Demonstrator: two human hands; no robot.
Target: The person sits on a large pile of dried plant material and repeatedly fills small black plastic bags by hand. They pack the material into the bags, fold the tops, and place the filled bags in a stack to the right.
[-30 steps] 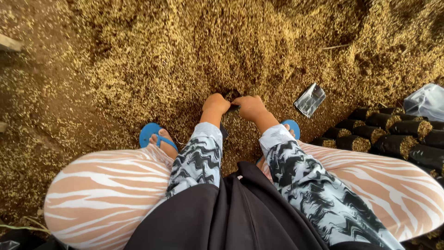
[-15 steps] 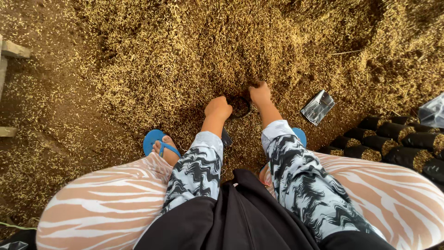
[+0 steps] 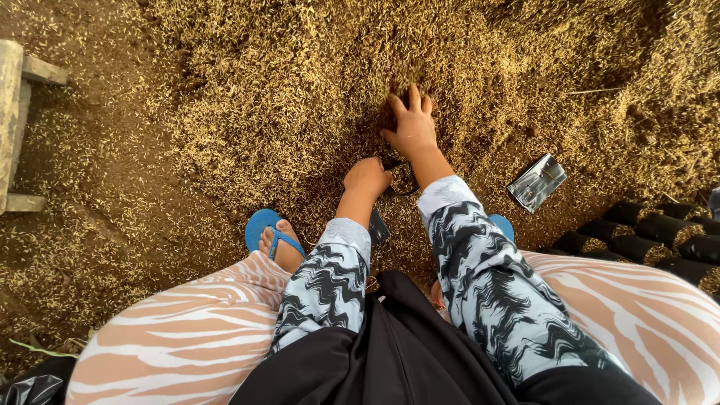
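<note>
My left hand (image 3: 367,178) is closed in a fist on the rim of a small black bag (image 3: 378,226) that stands on the ground between my knees. My right hand (image 3: 411,124) reaches further out, fingers spread, palm down on the heap of yellow-brown husk and soil mix (image 3: 300,90), and holds nothing that I can see. Most of the bag is hidden behind my left wrist and sleeve. Both forearms wear black-and-white patterned sleeves.
A flat stack of shiny unfilled bags (image 3: 537,182) lies on the husk to the right. Several filled black bags (image 3: 637,232) lie in rows at the right edge. A pale block frame (image 3: 15,112) stands at the left. My feet wear blue sandals (image 3: 266,229).
My right hand has moved away from the bag and further out onto the husk heap, fingers spreading. My left hand stays at the bag.
</note>
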